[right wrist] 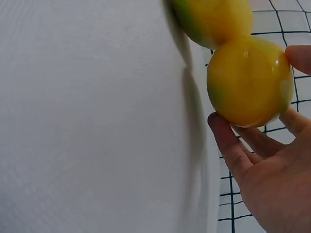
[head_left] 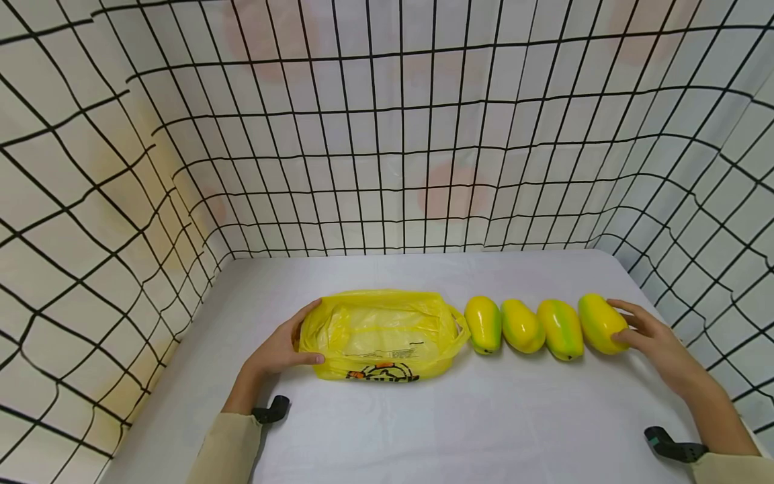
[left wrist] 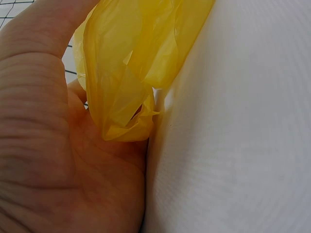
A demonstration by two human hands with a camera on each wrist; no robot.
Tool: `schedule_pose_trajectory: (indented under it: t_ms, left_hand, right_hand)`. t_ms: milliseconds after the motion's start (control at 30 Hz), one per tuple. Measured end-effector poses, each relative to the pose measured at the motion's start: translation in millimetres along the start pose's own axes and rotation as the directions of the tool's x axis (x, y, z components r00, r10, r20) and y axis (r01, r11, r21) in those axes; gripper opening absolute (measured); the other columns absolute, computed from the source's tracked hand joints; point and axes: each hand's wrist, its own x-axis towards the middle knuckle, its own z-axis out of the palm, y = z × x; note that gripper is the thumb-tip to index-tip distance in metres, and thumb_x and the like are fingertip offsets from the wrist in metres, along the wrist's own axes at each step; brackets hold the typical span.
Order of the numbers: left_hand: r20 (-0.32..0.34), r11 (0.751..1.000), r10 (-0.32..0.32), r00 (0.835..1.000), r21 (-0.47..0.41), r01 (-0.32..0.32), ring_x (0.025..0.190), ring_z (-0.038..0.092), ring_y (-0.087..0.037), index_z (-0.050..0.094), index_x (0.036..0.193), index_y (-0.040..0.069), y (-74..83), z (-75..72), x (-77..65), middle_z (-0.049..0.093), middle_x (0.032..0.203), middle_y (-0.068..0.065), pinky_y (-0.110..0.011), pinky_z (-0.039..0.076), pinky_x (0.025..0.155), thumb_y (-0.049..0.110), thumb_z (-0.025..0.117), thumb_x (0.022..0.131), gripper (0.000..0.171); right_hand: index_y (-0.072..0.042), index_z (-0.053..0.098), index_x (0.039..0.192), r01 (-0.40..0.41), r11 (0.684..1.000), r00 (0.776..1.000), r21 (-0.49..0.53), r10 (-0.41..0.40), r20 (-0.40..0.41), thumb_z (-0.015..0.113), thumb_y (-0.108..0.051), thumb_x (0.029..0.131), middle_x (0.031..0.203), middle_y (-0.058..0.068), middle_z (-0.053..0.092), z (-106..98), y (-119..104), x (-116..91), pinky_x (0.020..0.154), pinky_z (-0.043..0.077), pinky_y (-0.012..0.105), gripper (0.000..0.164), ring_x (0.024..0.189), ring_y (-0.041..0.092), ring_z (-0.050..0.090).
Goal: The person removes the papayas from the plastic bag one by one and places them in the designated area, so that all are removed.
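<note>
A yellow plastic bag lies on the white table with its mouth spread wide and dark print on its near side. My left hand holds its left end, thumb at the front and fingers behind; the left wrist view shows the crumpled bag end between them. To the right of the bag, several glossy yellow-green mangoes stand in a row. My right hand grips the rightmost mango from its right side. Fingertips press on this mango in the right wrist view, beside its neighbour.
Beside the bag's handle loop is the leftmost mango, followed by two more mangoes. Black wire mesh over white cloth surrounds the table at the back and both sides.
</note>
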Motion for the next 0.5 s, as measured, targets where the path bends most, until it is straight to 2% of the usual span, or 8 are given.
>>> schedule_pose_trajectory:
  t_ms: [100, 200, 400, 500]
  left_hand:
    - [-0.001, 1.0, -0.001, 1.0, -0.002, 0.001, 0.157, 0.026, -0.036, 0.024, 0.164, 0.032, 0.7, 0.5, 0.0, 0.026, 0.171, -0.006, -0.067, 0.02, 0.124, 0.043, 0.092, 0.073, 0.114]
    - [-0.002, 1.0, -0.001, 1.0, 0.002, 0.001, 0.157, 0.026, -0.037, 0.024, 0.164, 0.031, 1.8, 0.5, -0.2, 0.026, 0.171, -0.006, -0.067, 0.02, 0.124, 0.045, 0.092, 0.073, 0.115]
    - [0.0, 1.0, -0.001, 1.0, 0.006, 0.001, 0.157, 0.026, -0.037, 0.024, 0.164, 0.032, 2.2, 0.5, -0.2, 0.026, 0.171, -0.006, -0.068, 0.02, 0.124, 0.044, 0.092, 0.073, 0.115]
    - [0.002, 1.0, -0.006, 1.0, 0.009, 0.006, 0.157, 0.026, -0.036, 0.023, 0.164, 0.032, 2.4, 0.1, 0.0, 0.026, 0.171, -0.006, -0.067, 0.02, 0.124, 0.044, 0.092, 0.073, 0.115]
  right_hand:
    - [-0.03, 0.024, 0.165, -0.005, 1.0, 1.0, -0.008, 0.005, 0.01, 0.052, -0.031, 0.109, 0.156, 0.018, 0.032, 1.9, 1.9, 1.1, 0.098, 0.042, 0.035, 0.063, 0.112, -0.014, 0.035]
    - [-0.028, 0.022, 0.166, -0.016, 1.0, 1.0, -0.008, 0.016, 0.022, 0.052, -0.032, 0.108, 0.158, 0.027, 0.029, 3.6, 2.0, 1.9, 0.101, 0.041, 0.054, 0.065, 0.11, -0.013, 0.034]
    - [-0.024, 0.016, 0.167, -0.056, 0.998, 0.996, -0.008, 0.056, 0.066, 0.054, -0.035, 0.107, 0.16, 0.036, 0.024, 4.6, -2.6, 2.2, 0.099, 0.044, 0.061, 0.071, 0.112, -0.006, 0.035]
    - [-0.022, 0.015, 0.167, -0.064, 0.998, 0.995, -0.015, 0.065, 0.072, 0.054, -0.035, 0.107, 0.161, 0.036, 0.022, 5.1, -3.8, 1.9, 0.097, 0.044, 0.05, 0.072, 0.113, -0.004, 0.035]
